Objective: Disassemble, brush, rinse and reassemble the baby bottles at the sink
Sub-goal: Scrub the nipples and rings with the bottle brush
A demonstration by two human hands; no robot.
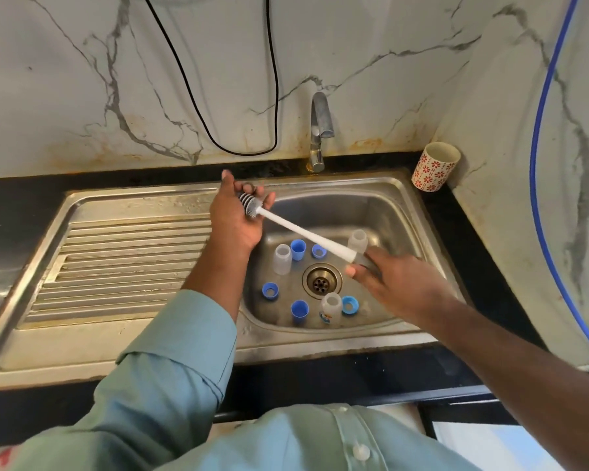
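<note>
Hands meet over the sink (402, 195): the right hand (393, 282) pinches the near end of the bottle brush (300, 231) handle between thumb and fingers, while the left hand (237, 214) lies spread, palm up, with the grey bristle head resting on its fingers. Three clear bottles (282, 259) stand in the basin around the drain (321, 282), among blue caps (298, 249) and blue rings (270, 291). A flowered cup (434, 168) stands far right, near the tap (318, 130).

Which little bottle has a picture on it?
The bottle nearest the person, just below the drain. It has a colourful print; the other two look plain.
</note>
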